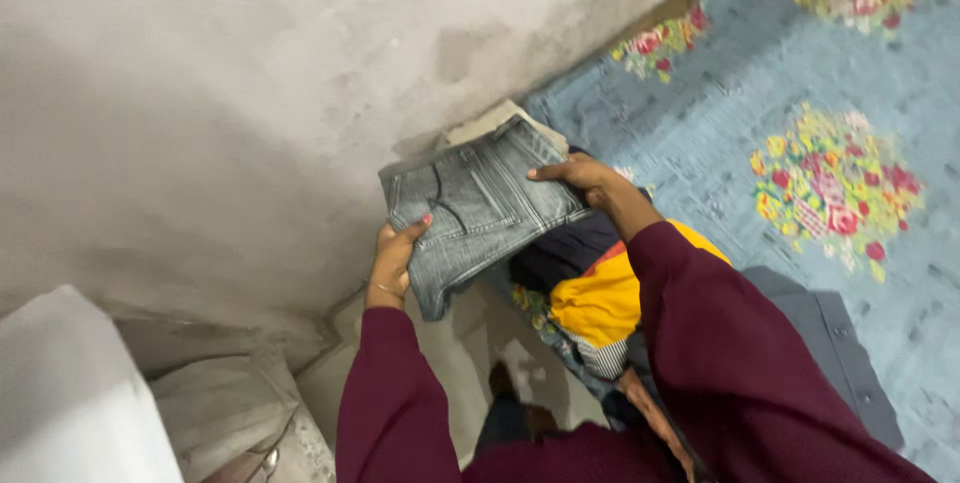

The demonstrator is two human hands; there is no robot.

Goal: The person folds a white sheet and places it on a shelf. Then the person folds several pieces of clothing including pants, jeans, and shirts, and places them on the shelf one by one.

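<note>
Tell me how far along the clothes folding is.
Done: the grey jeans look folded into a compact rectangle. In hand: left hand grips their lower edge, right hand presses the top, holding them near the wall. Left: a yellow and navy garment and a grey shirt lie loose on the floral bedspread.

The folded jeans (480, 205) are grey denim, matt and faded, with pale stitched seams and a coarse weave. The wall (250, 93) is bare plaster, rough and patchy, without any shine. The bedspread (720, 133) is soft blue cloth, dull, printed with bright flowers. The yellow garment (598, 301) looks like smooth knit fabric. The grey shirt (835, 343) is thin matt cloth with small buttons. Both sleeves (720, 343) are plain maroon cloth.
</note>
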